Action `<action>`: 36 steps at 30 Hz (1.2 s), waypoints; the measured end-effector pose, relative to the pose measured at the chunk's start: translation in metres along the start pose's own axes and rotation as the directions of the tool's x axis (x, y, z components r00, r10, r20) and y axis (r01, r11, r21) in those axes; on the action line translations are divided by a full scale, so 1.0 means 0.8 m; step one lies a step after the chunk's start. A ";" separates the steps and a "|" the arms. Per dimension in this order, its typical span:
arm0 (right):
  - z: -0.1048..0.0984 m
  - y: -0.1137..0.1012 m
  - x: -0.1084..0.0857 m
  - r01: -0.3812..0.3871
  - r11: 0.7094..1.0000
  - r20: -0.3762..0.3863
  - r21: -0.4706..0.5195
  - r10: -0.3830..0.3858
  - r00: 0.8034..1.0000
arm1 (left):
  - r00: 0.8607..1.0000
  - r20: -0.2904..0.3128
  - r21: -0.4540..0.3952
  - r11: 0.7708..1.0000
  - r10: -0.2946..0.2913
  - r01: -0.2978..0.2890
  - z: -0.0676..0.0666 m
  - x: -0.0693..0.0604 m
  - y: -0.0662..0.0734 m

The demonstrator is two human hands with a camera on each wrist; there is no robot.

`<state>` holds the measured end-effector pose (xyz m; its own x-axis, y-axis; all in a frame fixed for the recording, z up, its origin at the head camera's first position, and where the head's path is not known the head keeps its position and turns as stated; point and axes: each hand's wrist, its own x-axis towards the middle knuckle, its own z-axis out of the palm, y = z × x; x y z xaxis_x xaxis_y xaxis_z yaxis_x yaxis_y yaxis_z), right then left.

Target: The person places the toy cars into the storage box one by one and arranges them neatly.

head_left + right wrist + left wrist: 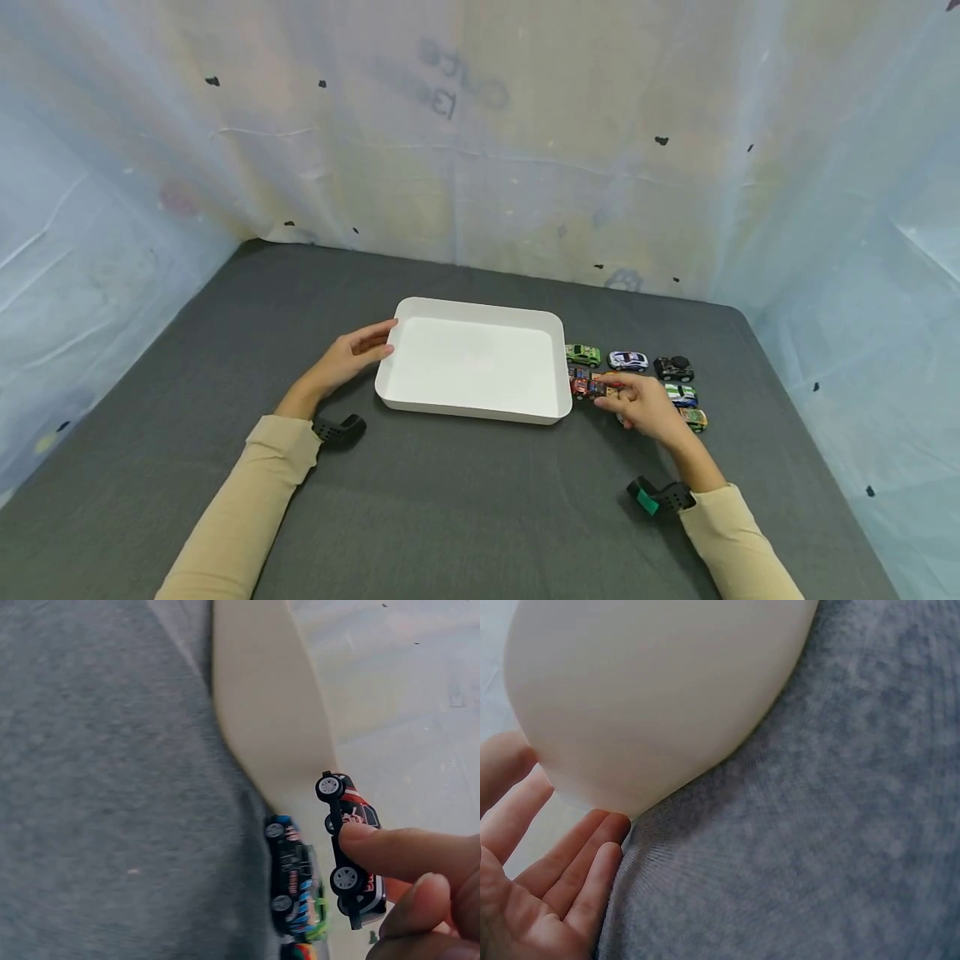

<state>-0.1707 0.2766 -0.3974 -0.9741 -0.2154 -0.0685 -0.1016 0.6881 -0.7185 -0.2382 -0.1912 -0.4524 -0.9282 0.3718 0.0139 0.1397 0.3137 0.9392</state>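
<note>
A white tray lies on the dark grey cloth in the head view. My left hand touches its left end, and the left wrist view shows mostly straight fingers against the outer wall. Between thumb and fingers, my right hand pinches a red and black toy car just off the tray's right end. In the right wrist view this car is raised and tilted, with its wheels turned toward the camera. A black and blue toy car stands beside the tray wall, below the held one.
Several other toy cars sit right of the tray: a green one, a white and blue one, a black one, a blue and green one and a green and orange one. Pale plastic sheeting surrounds the table.
</note>
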 end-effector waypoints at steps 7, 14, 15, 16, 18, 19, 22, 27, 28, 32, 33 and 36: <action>-0.009 -0.013 0.000 0.010 1.000 0.013 0.030 -0.010 1.000 | 1.000 -0.001 0.006 1.000 -0.013 0.013 0.001 0.001 0.001; -0.002 -0.025 0.008 0.086 0.996 -0.023 0.008 -0.086 0.996 | 1.000 -0.002 0.010 1.000 -0.023 0.023 0.000 0.001 -0.002; 0.000 -0.027 0.009 0.096 0.995 -0.031 -0.004 -0.096 0.995 | 1.000 -0.002 0.010 1.000 -0.022 0.022 0.000 0.001 -0.003; 0.002 -0.029 0.010 0.104 0.994 -0.037 -0.013 -0.105 0.994 | 1.000 -0.001 0.008 1.000 -0.021 0.021 0.000 0.001 -0.003; 0.006 -0.033 0.012 0.117 0.993 -0.043 -0.021 -0.118 0.992 | 1.000 -0.001 0.003 1.000 -0.018 0.018 0.000 0.002 -0.003; 0.008 -0.036 0.014 0.122 0.992 -0.042 -0.017 -0.123 0.992 | 1.000 -0.001 0.003 1.000 -0.017 0.017 0.000 0.002 -0.004; 0.017 -0.043 0.018 0.125 0.992 -0.032 0.006 -0.125 0.992 | 1.000 0.000 -0.003 1.000 -0.011 0.011 0.000 0.002 -0.004; 0.032 -0.058 0.025 0.143 0.988 -0.014 0.062 -0.142 0.990 | 1.000 0.000 -0.014 1.000 -0.010 0.010 0.000 0.002 -0.004; 0.035 -0.062 0.026 0.148 0.987 -0.010 0.070 -0.148 0.989 | 1.000 -0.002 -0.015 1.000 -0.012 0.012 0.000 0.003 -0.004; 0.047 -0.074 0.031 0.161 0.983 0.004 0.091 -0.162 0.987 | 1.000 -0.005 -0.019 1.000 -0.011 0.011 -0.001 0.003 -0.003; 0.050 -0.077 0.033 0.161 0.982 0.007 0.094 -0.162 0.987 | 1.000 -0.005 -0.017 1.000 -0.009 0.009 -0.001 0.003 -0.003; 0.060 -0.086 0.038 0.163 0.981 0.020 0.100 -0.166 0.986 | 1.000 -0.002 -0.021 1.000 -0.003 0.003 -0.001 0.003 -0.002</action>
<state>-0.1834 0.1898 -0.3832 -0.9395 -0.3404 0.0381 -0.2386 0.5705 -0.7859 -0.2408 -0.1916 -0.4536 -0.9294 0.3688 0.0121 0.1297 0.2959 0.9464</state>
